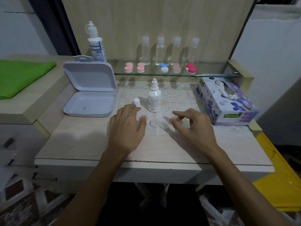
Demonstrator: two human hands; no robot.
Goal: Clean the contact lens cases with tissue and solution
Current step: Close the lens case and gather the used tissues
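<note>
A clear contact lens case point(158, 123) with its lids off lies on the lace mat between my hands. My left hand point(127, 128) rests flat on the table with its fingers spread, the thumb beside a pale pink lid point(143, 117). My right hand point(193, 126) hovers just right of the case with loosely curled fingers. A second pink lid point(180, 122) peeks out under them, and I cannot tell whether they touch it. The small white solution bottle point(154, 98) stands uncapped behind the case, its white cap point(137, 102) to the left. A tissue box point(228, 103) sits at the right.
An open white plastic box point(89, 95) lies at the left. On the glass shelf point(211, 75) behind are several coloured lens cases point(164, 68), several clear bottles point(160, 51) and a large solution bottle point(96, 44). A green cloth point(21, 75) lies far left.
</note>
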